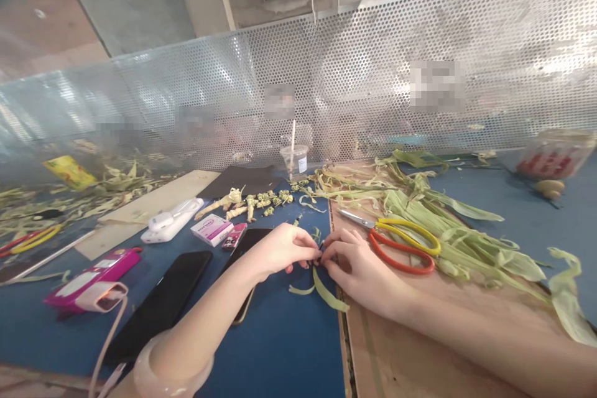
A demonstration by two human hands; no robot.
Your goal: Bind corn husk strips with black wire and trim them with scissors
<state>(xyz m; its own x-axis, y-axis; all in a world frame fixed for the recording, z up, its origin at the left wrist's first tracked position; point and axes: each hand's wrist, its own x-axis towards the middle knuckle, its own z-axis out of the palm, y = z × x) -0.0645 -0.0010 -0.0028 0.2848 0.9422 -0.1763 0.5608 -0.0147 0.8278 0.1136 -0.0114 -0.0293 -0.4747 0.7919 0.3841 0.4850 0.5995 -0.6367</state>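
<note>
My left hand (282, 249) and my right hand (361, 267) meet over the seam between the blue surface and the brown board. The fingers of each are pinched together on a green leaf strip (328, 293), which looks like corn husk. Its loose ends hang below the fingertips, and the small part between them is mostly hidden. Just right of my right hand lie scissors (405, 266) with red and yellow handles. Beyond my hands sit several small knotted green pieces (268, 200). Long green husk leaves (420, 211) are heaped on the board to the right.
A black phone (163, 298), a pink device (96, 273), a white power bank (171, 221) and a small pink-white box (212, 230) lie leftward. Another phone (245, 311) is under my left forearm. A plastic cup (295, 161) with a straw stands before the perforated metal screen (373, 74).
</note>
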